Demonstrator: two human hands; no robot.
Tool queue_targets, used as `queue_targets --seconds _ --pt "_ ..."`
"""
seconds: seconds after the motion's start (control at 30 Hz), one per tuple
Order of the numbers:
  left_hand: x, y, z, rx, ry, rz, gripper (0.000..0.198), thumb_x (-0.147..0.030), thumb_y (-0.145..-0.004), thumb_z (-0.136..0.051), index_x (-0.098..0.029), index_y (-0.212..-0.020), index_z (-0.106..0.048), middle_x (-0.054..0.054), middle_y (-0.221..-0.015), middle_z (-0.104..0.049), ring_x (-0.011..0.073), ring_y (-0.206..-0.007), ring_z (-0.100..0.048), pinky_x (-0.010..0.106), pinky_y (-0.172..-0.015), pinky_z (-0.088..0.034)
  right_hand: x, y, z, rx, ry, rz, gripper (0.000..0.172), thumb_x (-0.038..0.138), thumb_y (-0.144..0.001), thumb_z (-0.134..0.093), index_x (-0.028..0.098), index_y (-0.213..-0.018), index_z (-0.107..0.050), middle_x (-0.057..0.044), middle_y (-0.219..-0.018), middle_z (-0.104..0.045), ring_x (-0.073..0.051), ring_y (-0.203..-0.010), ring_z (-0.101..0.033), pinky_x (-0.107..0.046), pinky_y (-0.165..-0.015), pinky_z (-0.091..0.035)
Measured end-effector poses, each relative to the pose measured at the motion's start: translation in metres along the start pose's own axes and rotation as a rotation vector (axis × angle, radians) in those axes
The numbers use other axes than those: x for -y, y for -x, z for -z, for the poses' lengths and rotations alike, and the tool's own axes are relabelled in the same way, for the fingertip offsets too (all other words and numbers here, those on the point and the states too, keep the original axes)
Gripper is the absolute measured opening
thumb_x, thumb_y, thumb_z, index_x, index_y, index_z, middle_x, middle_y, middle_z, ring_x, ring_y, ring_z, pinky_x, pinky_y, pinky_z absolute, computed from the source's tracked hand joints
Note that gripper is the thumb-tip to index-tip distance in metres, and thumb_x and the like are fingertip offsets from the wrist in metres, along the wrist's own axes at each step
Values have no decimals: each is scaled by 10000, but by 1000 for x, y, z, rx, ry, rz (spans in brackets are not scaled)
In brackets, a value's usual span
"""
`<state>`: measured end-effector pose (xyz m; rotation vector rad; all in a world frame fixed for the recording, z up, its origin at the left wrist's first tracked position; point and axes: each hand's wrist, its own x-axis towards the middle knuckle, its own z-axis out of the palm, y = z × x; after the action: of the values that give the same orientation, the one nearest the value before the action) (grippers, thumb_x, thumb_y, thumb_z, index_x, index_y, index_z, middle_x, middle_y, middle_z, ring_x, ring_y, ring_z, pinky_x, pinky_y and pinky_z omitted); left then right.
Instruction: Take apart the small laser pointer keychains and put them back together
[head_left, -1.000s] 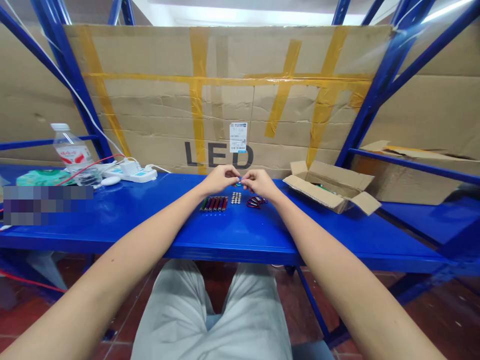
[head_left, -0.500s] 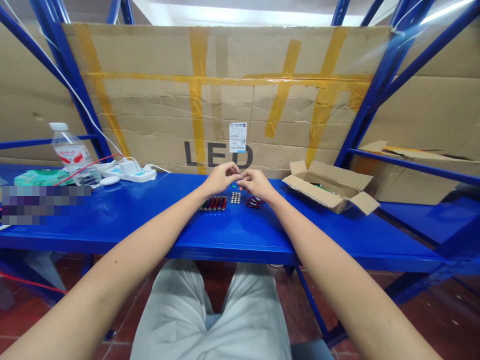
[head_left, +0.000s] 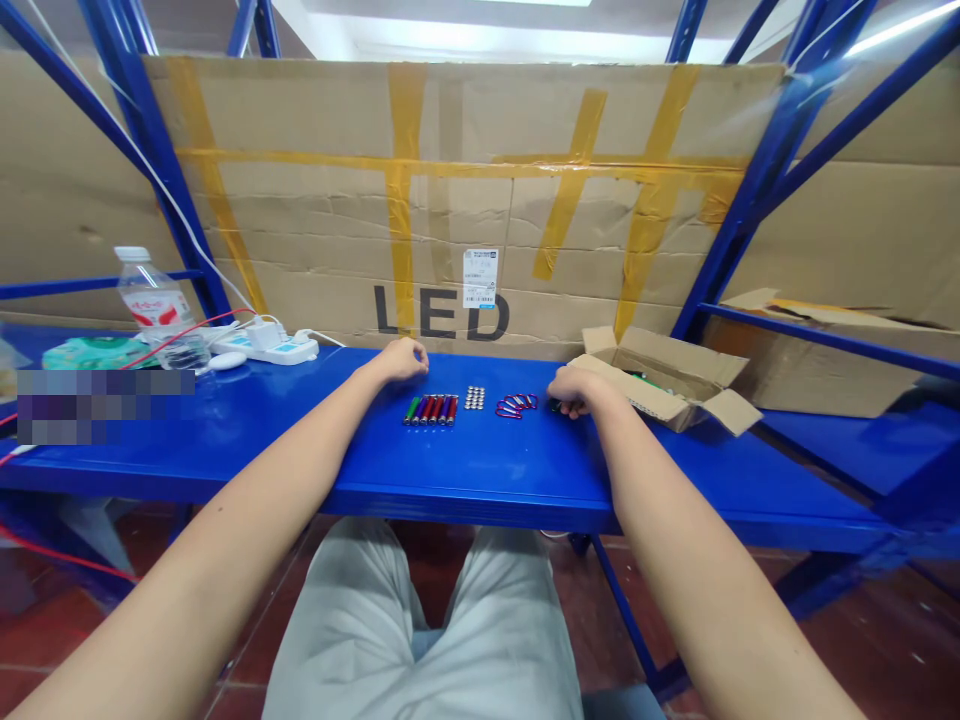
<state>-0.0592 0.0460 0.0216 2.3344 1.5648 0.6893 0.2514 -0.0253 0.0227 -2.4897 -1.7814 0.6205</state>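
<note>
Both bare arms stretch forward, the left arm (head_left: 240,530) and right arm (head_left: 673,520) well apart. The left grip (head_left: 403,361) curls loosely inward; the right grip (head_left: 573,388) points its bent fingers down, their closure unclear.

Wkshp; blue bench (head_left: 465,465), rack (head_left: 742,210), lge carton (head_left: 300,220).

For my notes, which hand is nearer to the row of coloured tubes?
Left. The left hand is beyond the left end of the tubes; the right hand is farther, to their right.
</note>
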Motion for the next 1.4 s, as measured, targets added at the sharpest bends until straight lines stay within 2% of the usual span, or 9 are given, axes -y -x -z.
queue_targets --seconds 0.13,0.2,0.33,0.43,0.7,0.87,1.13,1.27,1.4 --pt "9 -2 3 205 -5 143 77 -156 -613 -629 -178 -686 -640 25 -631 -644 154 -627 -602 241 -578 -452 -3 -5 0 -3 16 38 109 136 -851 -562 63 -879 -638 -70 -588 -641 -151 -411 -579 -287 -498 -498" --pt "10 -2 5 275 6 183 78 -174 -610 -624 -175 -687 -638 31 -664 -656 150 -633 -601 232 -553 -445 -4 -5 0 2 10 67 87 121 -849 -562 72 -857 -633 -70 -602 -643 -146 -429 -580 -280 -498 -494" --pt "5 0 10 355 5 188 141 -222 -623 -610 -164 -739 -665 60 -826 -707 152 -682 -621 225 -542 -440 -1 -1 -1 1 -7 137 81 144 -855 -594 95 -799 -626 -62 -606 -638 -130 -443 -562 -260 -486 -468" --pt "1 2 14 415 -4 162 183 -252 -622 -614 -162 -765 -684 71 -861 -719 160 -714 -634 225 -565 -451 2 2 -1 3 -4 150 113 177 -855 -627 106 -766 -622 -47 -595 -629 -118 -433 -544 -253 -474 -448" --pt "4 8 23 482 25 109 135 -296 -594 -639 -198 -653 -711 60 -758 -722 184 -687 -632 268 -593 -461 0 -3 -3 -16 -45 170 149 190 -846 -638 112 -720 -627 -53 -582 -633 -129 -430 -549 -279 -486 -449" --pt "3 11 27 537 39 69 137 -306 -586 -645 -213 -648 -724 53 -760 -731 173 -673 -625 249 -566 -436 -1 -9 -3 -17 -95 142 146 244 -838 -658 100 -853 -644 -68 -591 -647 -153 -460 -578 -284 -484 -457" --pt "0 13 28 595 97 21 144 -291 -561 -646 -205 -643 -728 44 -716 -716 158 -609 -616 231 -506 -396 6 1 0 -71 -74 44 205 200 -874 -546 73 -983 -665 -98 -553 -629 -173 -448 -567 -299 -488 -468" --pt "-1 15 28 601 83 18 146 -290 -575 -629 -215 -663 -718 38 -751 -720 156 -621 -617 245 -525 -399 6 4 2 -113 -107 23 224 251 -861 -580 82 -962 -686 -95 -549 -610 -194 -477 -585 -307 -498 -467" --pt "5 12 30 592 106 66 155 -325 -616 -637 -216 -703 -705 46 -775 -732 168 -645 -637 258 -545 -419 0 -5 3 -149 -107 46 211 229 -832 -565 80 -881 -705 -102 -522 -595 -206 -478 -580 -310 -490 -457"
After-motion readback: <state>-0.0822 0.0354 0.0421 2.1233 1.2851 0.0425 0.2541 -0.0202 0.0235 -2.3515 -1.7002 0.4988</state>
